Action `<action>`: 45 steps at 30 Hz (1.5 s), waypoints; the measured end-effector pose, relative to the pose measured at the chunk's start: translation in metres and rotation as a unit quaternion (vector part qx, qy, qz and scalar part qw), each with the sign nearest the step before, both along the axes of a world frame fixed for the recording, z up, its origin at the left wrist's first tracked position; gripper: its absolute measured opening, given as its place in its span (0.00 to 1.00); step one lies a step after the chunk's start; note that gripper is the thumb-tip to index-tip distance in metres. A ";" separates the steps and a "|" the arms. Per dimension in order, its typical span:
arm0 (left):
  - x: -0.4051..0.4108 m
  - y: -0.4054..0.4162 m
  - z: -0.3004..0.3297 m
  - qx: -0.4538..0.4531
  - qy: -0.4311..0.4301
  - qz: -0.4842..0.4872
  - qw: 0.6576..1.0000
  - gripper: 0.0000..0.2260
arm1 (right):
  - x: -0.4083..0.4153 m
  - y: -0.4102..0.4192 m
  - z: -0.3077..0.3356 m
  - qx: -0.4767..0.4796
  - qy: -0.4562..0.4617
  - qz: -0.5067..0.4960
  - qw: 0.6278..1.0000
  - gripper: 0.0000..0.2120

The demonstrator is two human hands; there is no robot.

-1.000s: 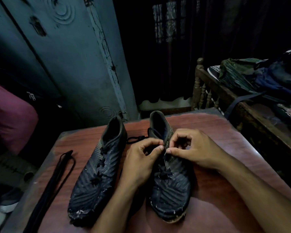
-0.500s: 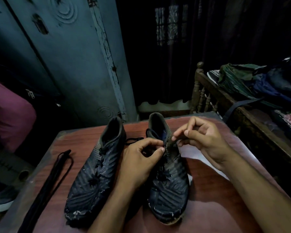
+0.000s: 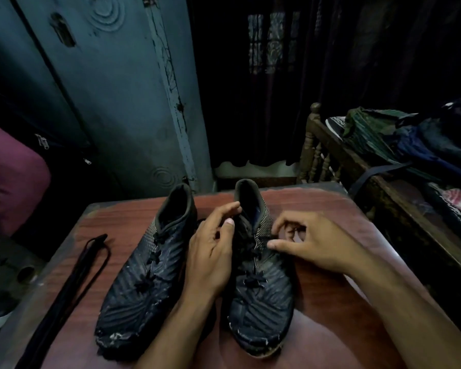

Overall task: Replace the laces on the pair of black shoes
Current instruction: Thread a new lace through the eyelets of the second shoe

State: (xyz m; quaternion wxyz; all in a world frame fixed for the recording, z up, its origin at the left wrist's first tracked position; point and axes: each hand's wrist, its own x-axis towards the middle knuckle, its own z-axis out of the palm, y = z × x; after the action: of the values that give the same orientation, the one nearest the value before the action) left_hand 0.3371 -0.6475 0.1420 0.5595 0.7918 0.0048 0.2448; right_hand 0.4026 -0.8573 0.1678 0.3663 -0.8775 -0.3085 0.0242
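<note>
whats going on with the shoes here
A person is working on the right-hand shoe of a black pair on a reddish wooden table. Their right hand pinches the lace near the top eyelets, while the left hand rests against the shoe's inner side, fingers loosely extended. The other shoe sits untouched and still laced, and a bundle of black laces lies at the table's left edge.

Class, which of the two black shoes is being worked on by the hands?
The right-hand shoe: both hands are at its laces; the left-hand shoe lies untouched.
</note>
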 end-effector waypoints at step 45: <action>-0.003 -0.002 -0.007 0.258 0.060 -0.047 0.963 0.18 | 0.017 0.008 -0.022 0.334 0.006 -0.219 0.917 0.15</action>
State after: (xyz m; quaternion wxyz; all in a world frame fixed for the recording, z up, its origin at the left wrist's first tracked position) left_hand 0.3339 -0.6499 0.1349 0.3456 0.9219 -0.0625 0.1635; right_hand 0.4195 -0.8493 0.1458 0.6363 -0.7493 -0.0961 -0.1559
